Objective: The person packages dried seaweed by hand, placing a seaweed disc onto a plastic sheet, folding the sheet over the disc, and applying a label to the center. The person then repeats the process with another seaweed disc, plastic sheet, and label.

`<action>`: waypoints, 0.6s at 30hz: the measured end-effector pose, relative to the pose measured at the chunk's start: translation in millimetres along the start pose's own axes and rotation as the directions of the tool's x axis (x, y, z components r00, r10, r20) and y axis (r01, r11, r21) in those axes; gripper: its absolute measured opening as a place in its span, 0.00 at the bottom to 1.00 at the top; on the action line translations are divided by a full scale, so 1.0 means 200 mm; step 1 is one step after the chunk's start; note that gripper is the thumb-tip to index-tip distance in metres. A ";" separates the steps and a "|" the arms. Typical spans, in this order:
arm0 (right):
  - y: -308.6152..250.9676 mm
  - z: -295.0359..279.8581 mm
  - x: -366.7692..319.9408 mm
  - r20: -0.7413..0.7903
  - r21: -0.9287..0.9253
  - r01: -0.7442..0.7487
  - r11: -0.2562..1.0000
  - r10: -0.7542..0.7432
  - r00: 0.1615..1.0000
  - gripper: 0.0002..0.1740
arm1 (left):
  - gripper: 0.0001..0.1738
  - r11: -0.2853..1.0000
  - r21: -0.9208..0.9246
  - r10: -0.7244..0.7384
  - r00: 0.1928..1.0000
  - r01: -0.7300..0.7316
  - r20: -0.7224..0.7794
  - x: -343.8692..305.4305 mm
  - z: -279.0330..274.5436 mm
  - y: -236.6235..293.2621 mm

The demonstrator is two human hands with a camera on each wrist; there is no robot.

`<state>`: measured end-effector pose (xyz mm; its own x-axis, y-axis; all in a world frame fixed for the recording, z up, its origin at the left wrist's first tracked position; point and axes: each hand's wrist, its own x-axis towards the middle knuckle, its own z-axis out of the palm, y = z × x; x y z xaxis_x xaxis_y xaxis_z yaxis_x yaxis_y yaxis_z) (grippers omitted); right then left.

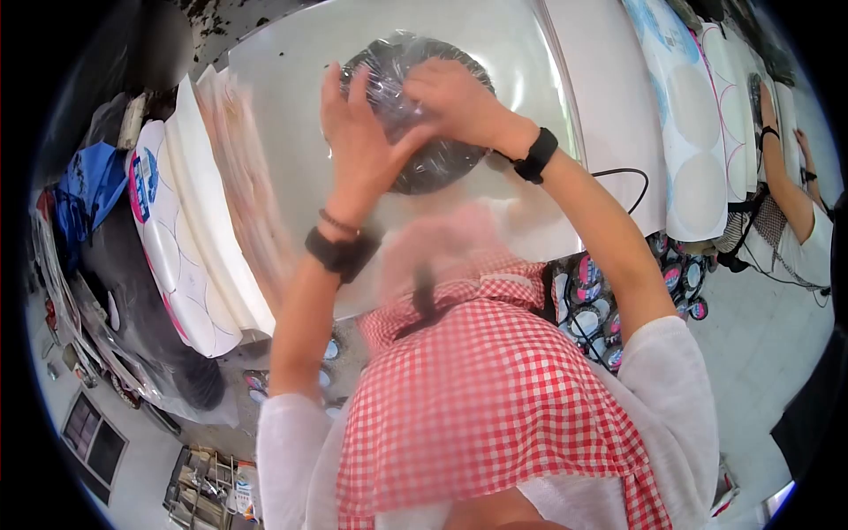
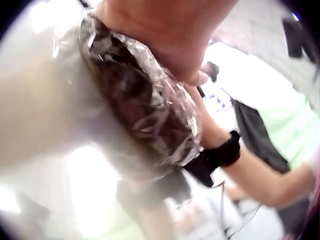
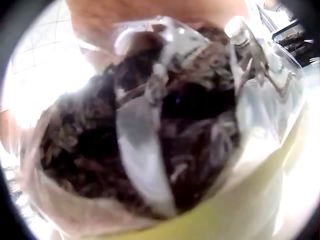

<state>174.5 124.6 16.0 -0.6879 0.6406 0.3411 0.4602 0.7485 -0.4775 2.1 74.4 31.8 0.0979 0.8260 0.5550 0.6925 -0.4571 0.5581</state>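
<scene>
A round, dark cake of dried flaky stuff (image 1: 442, 168) lies on the pale glossy table, covered in a crinkled clear plastic bag (image 1: 402, 71). My right hand (image 1: 459, 97) bends its fingers into the plastic over the top of the cake and pinches it. My left hand (image 1: 367, 132) lies along the cake's left side, fingers spread and fairly straight, thumb reaching toward the right hand. In the right wrist view, plastic folds (image 3: 140, 145) cross the dark flaky surface (image 3: 200, 150). The left wrist view shows the wrapped edge of the cake (image 2: 140, 90) below the hand.
Stacks of clear plastic bags (image 1: 238, 168) and printed label sheets (image 1: 177, 247) lie to the left. More label sheets (image 1: 698, 115) stand at the right. Small round labelled packs (image 1: 587, 283) sit below the table edge. Another person's arm (image 1: 777, 168) shows at far right.
</scene>
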 end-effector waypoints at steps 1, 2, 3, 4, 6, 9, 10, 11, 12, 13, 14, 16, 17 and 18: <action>0.01 0.02 -0.01 -0.018 -0.036 0.015 0.999 -0.016 1.000 0.19 | 0.32 1.000 0.006 -0.031 0.999 0.031 0.039 0.00 0.02 0.00; 0.02 0.05 -0.01 -0.031 -0.069 0.035 0.997 -0.037 0.999 0.19 | 0.32 0.993 0.111 0.020 0.987 -0.039 0.162 0.04 0.03 -0.03; 0.02 0.05 0.00 -0.046 -0.101 0.058 0.993 -0.062 0.997 0.18 | 0.32 0.971 0.206 0.058 0.956 -0.121 0.287 0.06 0.04 -0.05; 0.00 0.03 -0.01 -0.035 -0.020 -0.042 0.999 0.041 0.999 0.22 | 0.24 0.987 0.140 0.040 0.963 -0.080 0.268 0.06 0.04 -0.05; -0.07 0.01 -0.01 -0.300 -0.061 -0.197 0.978 0.171 0.938 0.26 | 0.18 0.990 0.134 0.012 0.969 -0.046 0.248 0.05 0.06 -0.08; -0.03 0.00 0.04 -0.289 -0.120 -0.199 0.973 0.157 0.944 0.30 | 0.10 0.998 0.069 0.001 0.988 -0.012 0.156 0.04 0.11 -0.11; -0.01 0.01 0.04 -0.223 -0.138 -0.172 0.975 0.139 0.965 0.32 | 0.09 0.999 0.031 -0.029 0.990 0.025 0.140 0.04 0.10 -0.10; -0.01 0.01 0.03 -0.156 -0.153 -0.151 0.977 0.127 0.980 0.33 | 0.09 0.998 -0.013 -0.059 0.990 0.061 0.131 0.03 0.10 -0.09; -0.02 0.02 0.02 -0.070 -0.246 -0.137 0.960 0.124 0.990 0.33 | 0.18 0.989 -0.106 -0.089 0.991 0.100 0.105 0.04 0.09 -0.08; 0.01 0.02 0.03 -0.099 -0.265 -0.118 0.957 0.094 0.991 0.33 | 0.20 0.995 -0.080 -0.049 0.986 0.063 0.159 0.07 0.09 -0.06; 0.01 0.04 0.03 -0.123 -0.279 -0.107 0.954 0.075 0.990 0.33 | 0.23 0.998 -0.058 -0.017 0.975 0.031 0.223 0.08 0.07 -0.05; -0.01 0.02 0.01 -0.128 -0.229 -0.117 0.966 0.089 0.988 0.33 | 0.27 0.997 -0.045 -0.044 0.943 0.062 0.331 0.07 0.08 -0.04; -0.04 -0.01 -0.01 -0.124 -0.092 -0.154 0.984 0.142 0.982 0.34 | 0.23 1.000 0.006 -0.007 0.942 0.005 0.334 0.07 0.09 -0.05; -0.06 -0.08 -0.02 -0.124 0.032 -0.183 0.983 0.186 0.975 0.36 | 0.21 0.999 0.031 -0.019 0.941 0.009 0.339 0.06 0.09 -0.04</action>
<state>181.8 115.6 33.2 -0.5154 0.7848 0.3442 0.5604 0.6125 -0.5575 10.1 94.7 22.9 0.3208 0.8976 0.3024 0.7155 -0.4389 0.5435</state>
